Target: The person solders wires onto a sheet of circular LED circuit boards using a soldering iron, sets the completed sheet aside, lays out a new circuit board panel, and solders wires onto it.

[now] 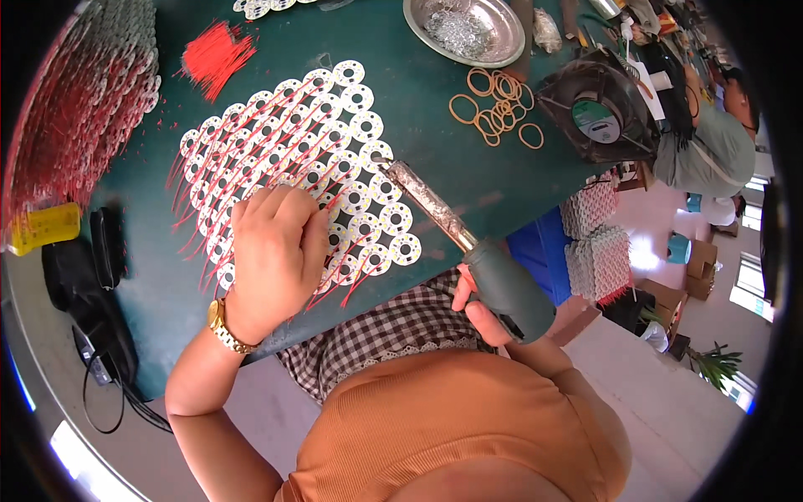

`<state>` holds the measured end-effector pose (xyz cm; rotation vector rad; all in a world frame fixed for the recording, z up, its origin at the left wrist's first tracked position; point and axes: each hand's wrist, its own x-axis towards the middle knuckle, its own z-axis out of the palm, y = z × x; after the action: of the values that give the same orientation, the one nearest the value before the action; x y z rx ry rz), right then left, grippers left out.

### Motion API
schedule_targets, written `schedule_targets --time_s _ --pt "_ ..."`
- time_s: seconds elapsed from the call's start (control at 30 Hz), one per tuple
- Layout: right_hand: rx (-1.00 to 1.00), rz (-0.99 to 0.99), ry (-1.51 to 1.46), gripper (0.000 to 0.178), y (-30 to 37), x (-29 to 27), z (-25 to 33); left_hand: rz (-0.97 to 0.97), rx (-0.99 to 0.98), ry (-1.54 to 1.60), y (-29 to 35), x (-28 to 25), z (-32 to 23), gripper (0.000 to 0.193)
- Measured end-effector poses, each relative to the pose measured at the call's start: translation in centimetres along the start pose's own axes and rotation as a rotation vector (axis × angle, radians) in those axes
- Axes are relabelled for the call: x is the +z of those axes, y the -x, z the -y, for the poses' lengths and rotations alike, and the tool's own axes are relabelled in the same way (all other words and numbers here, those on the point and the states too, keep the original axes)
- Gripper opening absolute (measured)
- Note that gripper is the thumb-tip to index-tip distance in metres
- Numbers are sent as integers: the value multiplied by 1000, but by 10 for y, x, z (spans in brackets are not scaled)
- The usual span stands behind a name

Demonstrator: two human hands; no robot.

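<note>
Green counter [435, 117]: disc-board panel [293, 155] laid near front edge. Soldering iron [485, 268]: handle grasped by fingers of right hand [485, 322], tip best touched down briefly. Left hand [276, 243]: fingers curled over panel, any grip hidden. Red wires [217, 60]: best held still while joined.

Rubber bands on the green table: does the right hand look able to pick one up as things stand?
Probably not straight away: the right hand is gripping the soldering iron. The rubber bands lie uncovered on the table, so an emptied hand would likely find the way free.
</note>
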<state>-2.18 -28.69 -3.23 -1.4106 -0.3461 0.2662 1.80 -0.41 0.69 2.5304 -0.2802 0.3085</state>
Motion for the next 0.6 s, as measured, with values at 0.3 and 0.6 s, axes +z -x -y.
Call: schedule_targets --time_s 0.3,0.6 --pt "994 -263 -501 21 -17 14 47 43 19 6 -1 1 4 13" --pt "548 200 531 54 28 -17 -6 51 -13 21 -2 0 2 9"
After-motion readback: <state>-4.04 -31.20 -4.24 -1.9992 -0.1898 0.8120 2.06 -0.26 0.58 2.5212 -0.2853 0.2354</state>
